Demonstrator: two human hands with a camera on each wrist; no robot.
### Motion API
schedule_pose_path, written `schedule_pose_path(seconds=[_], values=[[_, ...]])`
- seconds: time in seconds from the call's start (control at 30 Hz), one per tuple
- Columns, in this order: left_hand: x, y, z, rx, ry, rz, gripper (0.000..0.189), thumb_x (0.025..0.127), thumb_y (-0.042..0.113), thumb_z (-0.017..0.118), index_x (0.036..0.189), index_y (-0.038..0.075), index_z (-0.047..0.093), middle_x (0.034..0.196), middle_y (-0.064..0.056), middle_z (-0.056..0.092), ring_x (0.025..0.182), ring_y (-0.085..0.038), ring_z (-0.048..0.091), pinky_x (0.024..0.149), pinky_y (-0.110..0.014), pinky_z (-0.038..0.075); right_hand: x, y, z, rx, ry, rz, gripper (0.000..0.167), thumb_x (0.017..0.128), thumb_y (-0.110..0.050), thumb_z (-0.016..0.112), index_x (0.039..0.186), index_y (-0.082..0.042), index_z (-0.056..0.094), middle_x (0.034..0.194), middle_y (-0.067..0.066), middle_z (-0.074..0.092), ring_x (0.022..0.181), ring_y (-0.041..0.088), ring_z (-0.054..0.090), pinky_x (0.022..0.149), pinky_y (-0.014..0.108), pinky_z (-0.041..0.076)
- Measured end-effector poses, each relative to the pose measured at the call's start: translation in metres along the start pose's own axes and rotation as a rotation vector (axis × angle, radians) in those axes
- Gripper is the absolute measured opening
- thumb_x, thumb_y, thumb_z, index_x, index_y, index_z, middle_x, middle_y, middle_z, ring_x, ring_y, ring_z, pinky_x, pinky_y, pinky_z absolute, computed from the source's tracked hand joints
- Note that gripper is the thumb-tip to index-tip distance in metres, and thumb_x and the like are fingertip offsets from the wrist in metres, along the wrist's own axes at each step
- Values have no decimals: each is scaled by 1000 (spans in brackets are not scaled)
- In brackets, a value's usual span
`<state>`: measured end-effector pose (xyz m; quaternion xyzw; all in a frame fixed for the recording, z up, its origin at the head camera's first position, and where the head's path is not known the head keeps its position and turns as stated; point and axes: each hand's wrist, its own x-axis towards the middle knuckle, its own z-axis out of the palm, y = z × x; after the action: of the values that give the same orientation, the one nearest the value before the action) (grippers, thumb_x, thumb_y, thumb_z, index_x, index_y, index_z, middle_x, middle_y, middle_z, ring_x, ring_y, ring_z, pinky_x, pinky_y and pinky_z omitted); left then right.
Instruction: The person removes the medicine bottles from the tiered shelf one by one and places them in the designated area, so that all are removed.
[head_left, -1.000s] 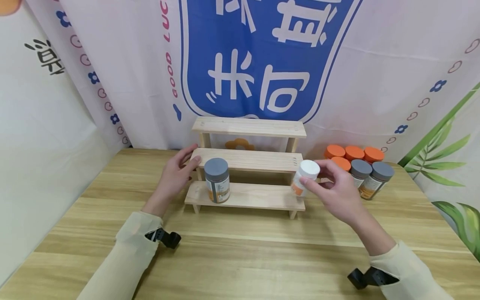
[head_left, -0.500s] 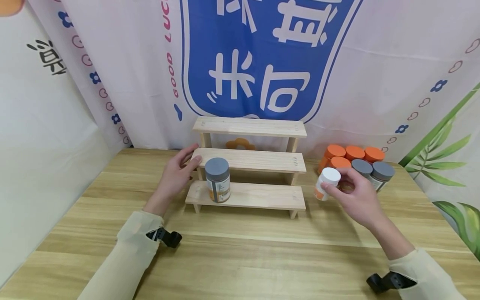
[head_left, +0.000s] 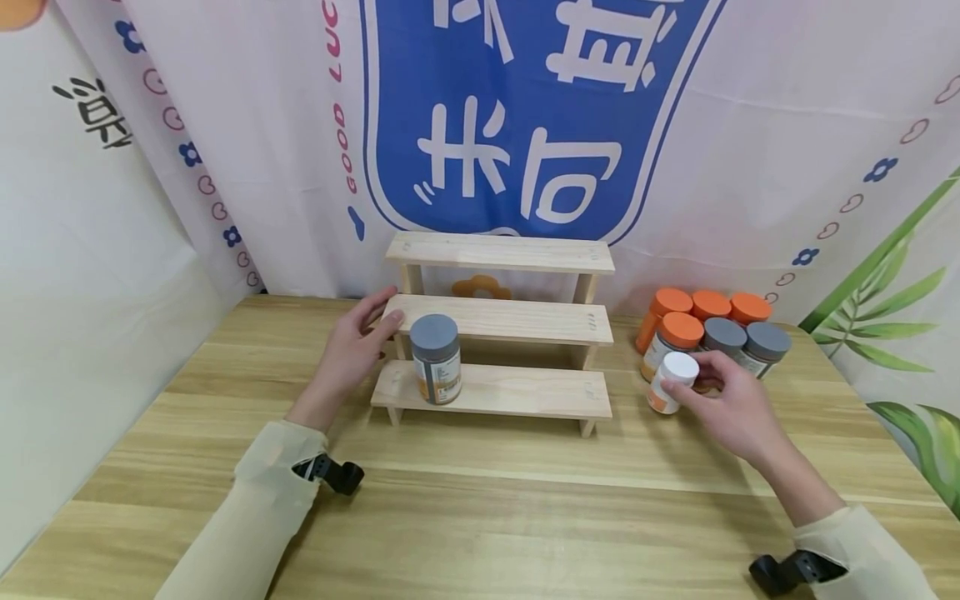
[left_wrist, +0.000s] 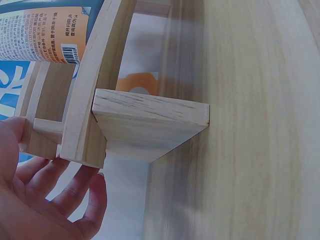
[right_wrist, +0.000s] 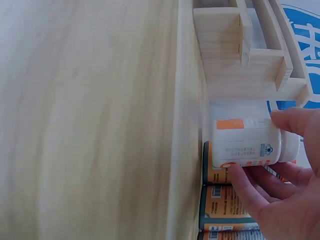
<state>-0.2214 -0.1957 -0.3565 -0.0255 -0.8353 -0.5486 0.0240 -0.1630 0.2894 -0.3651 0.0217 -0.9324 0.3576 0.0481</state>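
Note:
My right hand (head_left: 731, 408) holds a small white pill bottle (head_left: 673, 383) with an orange patch on its label, pinched between thumb and fingers. It is upright, just in front of the grouped jars; whether its base touches the table I cannot tell. In the right wrist view the bottle (right_wrist: 247, 142) lies across between thumb and fingers. My left hand (head_left: 352, 350) grips the left end of the middle board of a three-step wooden shelf (head_left: 498, 321). In the left wrist view its fingers (left_wrist: 75, 192) curl at the board's end. A grey-lidded jar (head_left: 436, 358) stands on the lowest step, left side.
Right of the shelf stand several jars close together, with orange lids (head_left: 681, 329) and grey lids (head_left: 767, 342). All stands on a wood-grain table (head_left: 480, 517). A printed white cloth (head_left: 750, 167) hangs behind the shelf.
My right hand has carried the white pill bottle rightwards and lower, from the shelf's right end to in front of the grouped jars. The left hand stays on the shelf.

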Motion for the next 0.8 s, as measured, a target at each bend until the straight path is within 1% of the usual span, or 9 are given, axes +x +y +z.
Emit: schedule_pose_path(seconds=[0.13,0.3,0.5,0.57,0.63,0.67,0.73,0.8], values=[[0,0,-1,3,6,0,59,110,45,54,166,31,39,169,-5,44,127,-35,62,87,-38,54,-1,4,-1,-24,-5,7,62,101,-41,74,139,5,56,130,27,66,114,38,66,77,9,46],[1,-1,-1,2,10,3,59,110,45,55,165,31,40,169,-5,44,126,-34,62,86,-37,55,-2,7,-1,-29,-6,14,63,100,-39,75,140,7,55,130,29,65,116,42,67,77,8,46],[2,-2,-2,3,11,11,58,111,43,55,165,29,40,169,-6,45,123,-33,63,84,-35,56,0,8,-4,-36,-24,23,68,100,-42,75,142,7,54,131,30,65,117,43,66,78,9,46],[2,-2,-1,-1,9,11,58,111,42,55,165,28,40,169,-6,44,123,-34,63,83,-34,55,0,6,-7,-35,-8,20,70,99,-44,76,142,6,54,132,29,64,118,43,66,77,7,45],[1,-1,-1,-4,7,8,59,111,43,55,165,28,40,169,-7,44,124,-34,63,83,-32,55,-1,3,-13,-26,26,10,70,98,-45,76,143,4,54,132,28,65,117,42,66,76,5,45],[2,-1,-1,-6,6,8,59,111,42,55,166,28,40,169,-7,44,124,-34,63,82,-31,54,-1,0,-16,-22,50,0,68,98,-45,76,142,3,55,131,27,66,115,38,66,76,4,45],[2,-1,-1,-9,6,7,59,111,42,55,165,28,40,169,-7,44,122,-34,63,83,-32,55,-2,-6,-21,-18,99,-35,64,98,-43,77,141,0,57,128,24,68,110,20,68,75,2,45],[2,-2,-1,-5,10,8,58,111,42,55,165,28,40,169,-7,45,120,-33,63,83,-34,55,-2,-13,-25,-3,137,-77,59,98,-40,77,139,-2,59,126,22,69,104,3,64,76,1,45]])
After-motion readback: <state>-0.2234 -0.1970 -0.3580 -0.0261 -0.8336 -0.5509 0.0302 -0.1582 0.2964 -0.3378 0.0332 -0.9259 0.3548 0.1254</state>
